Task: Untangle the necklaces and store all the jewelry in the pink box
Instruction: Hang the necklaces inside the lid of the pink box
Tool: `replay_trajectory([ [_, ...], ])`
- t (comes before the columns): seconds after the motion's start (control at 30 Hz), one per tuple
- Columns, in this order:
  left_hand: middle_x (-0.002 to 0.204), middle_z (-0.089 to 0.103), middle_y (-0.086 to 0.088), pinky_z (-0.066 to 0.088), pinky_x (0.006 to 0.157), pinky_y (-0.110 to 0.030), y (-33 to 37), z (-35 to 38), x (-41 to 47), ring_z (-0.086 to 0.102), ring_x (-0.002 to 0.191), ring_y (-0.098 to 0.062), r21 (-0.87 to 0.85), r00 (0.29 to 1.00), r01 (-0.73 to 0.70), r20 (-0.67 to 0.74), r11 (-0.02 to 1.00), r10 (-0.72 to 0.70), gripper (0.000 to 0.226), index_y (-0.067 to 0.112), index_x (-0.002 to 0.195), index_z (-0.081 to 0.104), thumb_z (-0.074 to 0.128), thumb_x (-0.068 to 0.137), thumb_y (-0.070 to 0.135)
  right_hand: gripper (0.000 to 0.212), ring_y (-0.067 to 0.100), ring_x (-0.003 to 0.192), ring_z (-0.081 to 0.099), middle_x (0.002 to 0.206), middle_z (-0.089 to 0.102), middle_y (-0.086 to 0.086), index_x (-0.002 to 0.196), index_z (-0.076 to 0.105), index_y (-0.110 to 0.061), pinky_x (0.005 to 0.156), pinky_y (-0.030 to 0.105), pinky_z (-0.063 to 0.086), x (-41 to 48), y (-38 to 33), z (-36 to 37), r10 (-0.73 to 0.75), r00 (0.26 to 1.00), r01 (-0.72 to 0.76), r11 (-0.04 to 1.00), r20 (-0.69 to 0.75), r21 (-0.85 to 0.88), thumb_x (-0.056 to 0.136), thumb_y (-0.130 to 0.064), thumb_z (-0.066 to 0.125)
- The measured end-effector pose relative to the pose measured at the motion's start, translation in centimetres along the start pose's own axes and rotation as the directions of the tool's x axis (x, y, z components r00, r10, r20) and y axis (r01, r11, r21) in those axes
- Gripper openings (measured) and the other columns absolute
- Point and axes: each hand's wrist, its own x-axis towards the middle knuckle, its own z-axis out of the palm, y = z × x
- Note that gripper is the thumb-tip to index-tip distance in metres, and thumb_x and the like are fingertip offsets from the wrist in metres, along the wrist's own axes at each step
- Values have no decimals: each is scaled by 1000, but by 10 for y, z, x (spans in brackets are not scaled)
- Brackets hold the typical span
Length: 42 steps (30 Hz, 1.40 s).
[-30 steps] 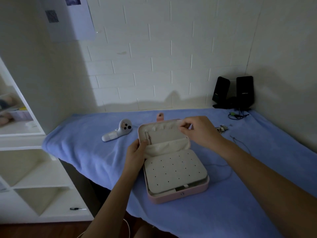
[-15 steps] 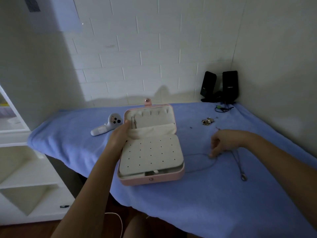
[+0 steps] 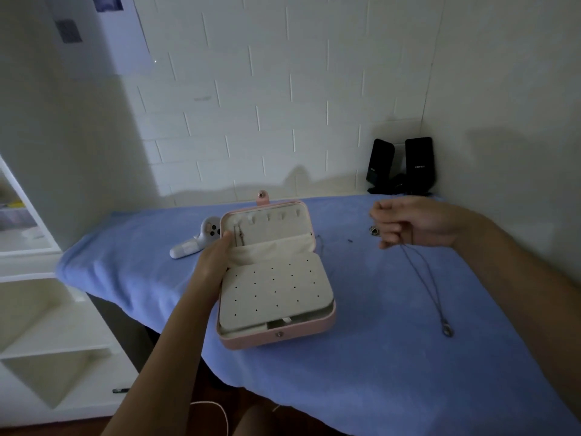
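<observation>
A white controller (image 3: 195, 240) lies at the left on the blue cloth (image 3: 377, 357). My left hand (image 3: 213, 259) grips the left edge of the open pink box (image 3: 276, 338), thumb on its lining. Further right, my right hand (image 3: 408, 223) hovers above the cloth, fingers curled, pinching a necklace (image 3: 421, 278). Its chain hangs down and its pendant (image 3: 446, 328) reaches the cloth.

No wording can be read with any certainty. The right speaker (image 3: 419, 166), beyond the fingers (image 3: 391, 230) of the right hand (image 3: 418, 221), carries a small pale logo, too blurred to make out. The left speaker (image 3: 380, 165) beside it bears a fainter mark, equally unreadable. The paper (image 3: 125, 42) high above the left hand (image 3: 210, 262) shows only dark patches.
</observation>
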Motion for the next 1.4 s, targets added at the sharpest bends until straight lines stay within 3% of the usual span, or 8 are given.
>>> replay_trajectory([
  [0.07, 78, 55, -1, 41, 76, -33, -1, 5, -1, 53, 74, -15, 4, 1000, -7, 1, 1000, 7, 26, 17, 85, 49, 41, 100, 37, 24, 4, 40, 29, 52, 33, -5, 74, 44, -11, 40, 16, 38, 1, -16, 4, -25, 999, 22, 995, -33, -97, 98, -14, 42],
  [0.17, 79, 60, -4, 45, 70, -32, -5, 14, 0, 57, 77, -19, -17, 999, -12, 34, 1000, 13, 34, 16, 77, 56, 42, 100, 37, 22, 2, 41, 25, 54, 34, -5, 75, 51, -11, 36, 13, 23, 3, -36, 8, -99, 990, 68, 957, -98, -282, 96, -15, 50],
  [0.43, 84, 61, -1, 42, 57, -25, -21, 48, 0, 56, 73, -12, 52, 985, -100, 144, 994, 91, 33, 21, 82, 57, 36, 102, 36, 21, 6, 44, 32, 61, 50, -1, 80, 65, -11, 40, 14, 28, 5, -89, 17, -263, 956, 146, 811, -130, -567, 73, -30, 70],
  [0.57, 89, 63, -5, 46, 65, -30, -30, 58, 0, 59, 80, -19, 108, 971, -143, 206, 984, 119, 40, 14, 85, 61, 36, 100, 41, 14, 9, 48, 33, 61, 53, -4, 82, 67, -12, 47, 18, 29, 5, -117, 16, -357, 920, 150, 701, -160, -697, 82, -26, 69],
  [0.7, 86, 59, -4, 44, 65, -25, -40, 61, 6, 54, 75, -12, 183, 973, -152, 203, 971, 114, 45, 4, 99, 60, 33, 100, 40, 13, 11, 54, 32, 63, 51, -3, 83, 66, -11, 50, 20, 28, 8, -145, 18, -405, 903, 181, 659, -142, -730, 84, -24, 68],
  [0.97, 82, 49, -10, 39, 60, -24, -47, 65, 9, 46, 72, -14, 123, 969, -196, 179, 973, 173, 33, 9, 83, 49, 36, 100, 34, 12, 8, 52, 30, 65, 49, -2, 79, 65, -14, 42, 13, 30, 32, -172, 20, -377, 920, 198, 686, -109, -701, 83, -25, 69],
  [1.13, 77, 50, -7, 37, 47, -8, -47, 65, 8, 46, 64, -10, 95, 960, -246, 162, 965, 229, 31, 7, 81, 49, 39, 101, 30, 13, 9, 54, 29, 65, 48, -2, 78, 64, -13, 42, 14, 28, 50, -170, 30, -354, 933, 218, 697, -63, -683, 84, -23, 69],
  [1.4, 85, 64, -5, 48, 60, -17, -55, 66, 8, 60, 70, -6, -2, 956, -228, 188, 974, 224, 26, 3, 93, 61, 45, 99, 22, 12, 11, 54, 29, 62, 49, -5, 80, 66, -12, 44, 16, 28, 74, -162, 42, -317, 948, 226, 680, -2, -697, 85, -23, 69],
])
